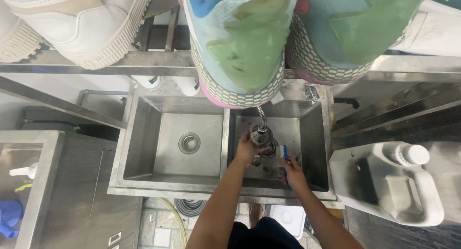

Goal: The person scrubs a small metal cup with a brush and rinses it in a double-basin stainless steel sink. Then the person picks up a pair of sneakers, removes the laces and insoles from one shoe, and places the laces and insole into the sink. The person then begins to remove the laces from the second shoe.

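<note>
Left hand (247,150) wrapped chrome pull-out spray head on flexible metal hose (260,131), fingers curled round it, aimed down into right basin of steel double sink (314,129). Right hand (292,174) at 4 o'clock, fingers clenched on blue-handled scrub brush (284,155), bristles under spray. Pale blue sneakers with green soles (245,42) on steel rack overhead, 12 o'clock. White plastic jug (384,182) on tabletop, 3 o'clock.

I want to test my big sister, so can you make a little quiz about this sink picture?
1. True or false: the left hand grips the spray head on the flexible hose.
2. Which hand holds the blue brush?
3. The hands work in which basin of the double sink? A) left B) right

Key: 1 true. 2 the right hand. 3 B.
</note>
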